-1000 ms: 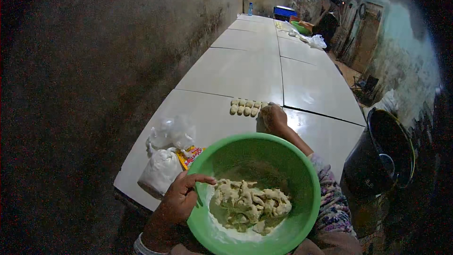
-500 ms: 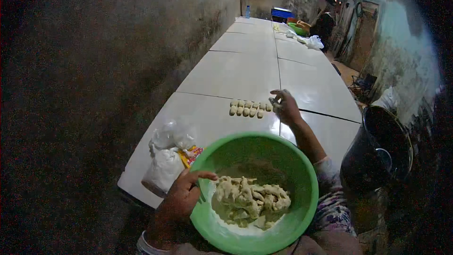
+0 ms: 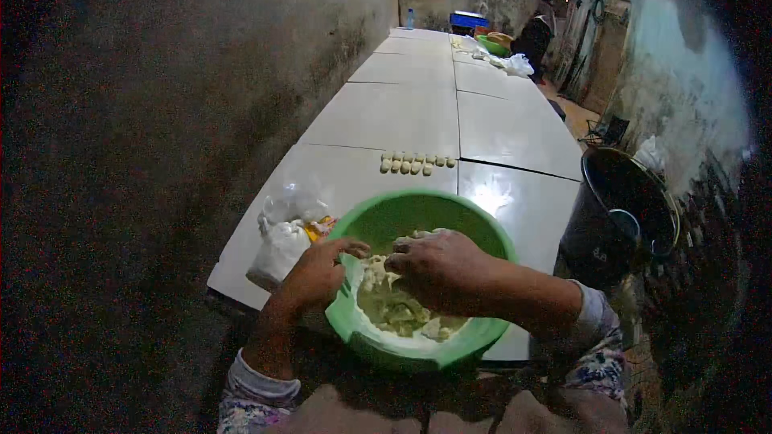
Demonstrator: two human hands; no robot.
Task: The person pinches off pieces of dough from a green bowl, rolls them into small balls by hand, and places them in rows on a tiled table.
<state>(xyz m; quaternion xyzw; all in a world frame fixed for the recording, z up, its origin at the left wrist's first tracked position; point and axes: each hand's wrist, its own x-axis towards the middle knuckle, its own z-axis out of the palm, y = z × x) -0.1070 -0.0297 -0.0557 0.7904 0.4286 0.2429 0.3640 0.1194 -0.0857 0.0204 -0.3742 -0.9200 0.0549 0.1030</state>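
Note:
A wide green basin (image 3: 482, 229) stands at the near end of the long white table, with a lumpy mass of pale dough (image 3: 398, 309) and white flour inside. My left hand (image 3: 316, 275) grips the basin's left rim, its fingers reaching over the edge. Inside the basin, my right hand (image 3: 438, 269) is curled down on the dough; its fingertips are partly hidden. Beyond the basin, several small dough pieces (image 3: 414, 164) lie in two rows on the table.
Left of the basin sits a clear bag of white powder (image 3: 281, 251) beside a yellow-and-red packet (image 3: 319, 229). A large black bucket (image 3: 599, 229) stands to the right. Plastic bags (image 3: 515, 64), another green bowl (image 3: 492, 47), a blue crate (image 3: 469, 21) and a person (image 3: 534, 38) are at the far end.
My right hand has come back from beside the rows of dough pieces into the basin, onto the dough. My left hand stays at the basin's rim. The view has shifted slightly.

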